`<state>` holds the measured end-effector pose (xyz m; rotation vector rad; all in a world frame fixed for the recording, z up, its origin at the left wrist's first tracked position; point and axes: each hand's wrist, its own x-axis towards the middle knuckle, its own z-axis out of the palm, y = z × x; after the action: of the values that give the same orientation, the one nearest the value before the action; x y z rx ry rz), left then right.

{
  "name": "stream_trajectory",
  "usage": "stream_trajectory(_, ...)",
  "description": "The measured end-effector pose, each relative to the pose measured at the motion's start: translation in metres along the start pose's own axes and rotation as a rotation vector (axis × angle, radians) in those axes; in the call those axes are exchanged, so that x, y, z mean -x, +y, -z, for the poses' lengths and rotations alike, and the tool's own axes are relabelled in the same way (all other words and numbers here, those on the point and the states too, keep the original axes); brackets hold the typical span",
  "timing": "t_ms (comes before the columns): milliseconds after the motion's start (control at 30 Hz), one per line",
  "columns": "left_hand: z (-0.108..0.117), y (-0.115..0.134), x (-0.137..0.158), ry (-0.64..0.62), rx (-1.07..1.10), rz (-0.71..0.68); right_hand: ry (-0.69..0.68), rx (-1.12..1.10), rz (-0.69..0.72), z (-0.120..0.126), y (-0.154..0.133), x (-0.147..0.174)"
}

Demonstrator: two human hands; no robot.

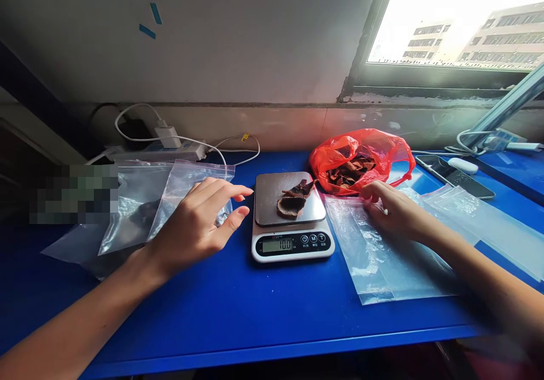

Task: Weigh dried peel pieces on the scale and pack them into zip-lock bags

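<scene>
Plant pieces (289, 206) on scale (293, 249); bags (135, 198) left, other bags (382, 269) right.

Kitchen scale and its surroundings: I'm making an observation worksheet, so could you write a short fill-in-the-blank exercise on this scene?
1. The scale bears brown pieces and has ____ round buttons.
2. The carrier bag with more such pieces in it is coloured ____.
3. The hand nearer the phone is the person's ____ one.
4. The desk under the scale is coloured ____.

Missing words: three; red; right; blue.
</scene>
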<state>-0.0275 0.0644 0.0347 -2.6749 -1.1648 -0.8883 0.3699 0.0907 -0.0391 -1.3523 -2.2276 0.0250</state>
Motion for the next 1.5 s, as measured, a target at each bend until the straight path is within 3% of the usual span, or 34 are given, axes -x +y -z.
stream_trajectory(467,-0.003,-0.004,0.001,0.023,0.037,-0.057,0.064,0.029,0.026,0.001,-0.006,-0.001)
stream_trajectory(700,-0.002,-0.001,0.001,0.005,0.038,-0.057,0.120,-0.001,0.120,0.002,-0.013,-0.001)
stream_trajectory(867,-0.005,0.002,0.001,0.014,0.068,-0.078,0.268,-0.001,0.175,0.011,-0.051,-0.002)
stream_trajectory(1033,-0.009,0.020,0.003,-0.013,0.151,-0.202,0.259,-0.074,0.290,0.012,-0.105,-0.012)
stream_trajectory(1133,-0.010,0.034,0.005,-0.020,0.288,-0.253,0.286,-0.138,0.244,0.010,-0.128,-0.021)
stream_trajectory(1233,-0.012,0.042,0.009,-0.057,0.446,-0.218,0.267,-0.284,0.192,0.009,-0.144,-0.023)
stream_trajectory(1400,-0.021,0.046,0.015,-0.090,0.665,-0.061,0.136,-0.525,0.306,0.001,-0.162,-0.012)
stream_trajectory(1500,-0.024,0.046,0.015,-0.146,0.698,-0.072,0.131,-0.569,0.301,-0.006,-0.167,-0.006)
